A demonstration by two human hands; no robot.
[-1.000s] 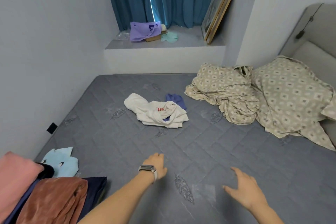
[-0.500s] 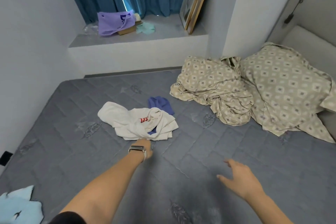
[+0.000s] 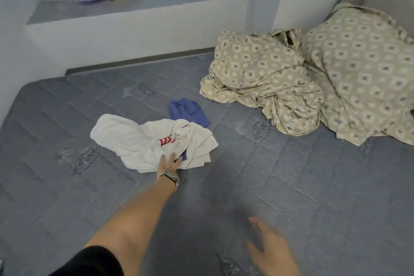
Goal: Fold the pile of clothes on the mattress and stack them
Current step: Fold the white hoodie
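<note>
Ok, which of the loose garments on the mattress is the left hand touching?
The crumpled white garment with red stripes. The left hand rests on its near edge; the small blue garment lies behind it, untouched.

Bare grey mattress is left open in front and to the left; its far right corner is taken up by a rumpled patterned duvet (and pillow).

The right hand is motion-blurred, and the white garment hides the left hand's fingertips.
</note>
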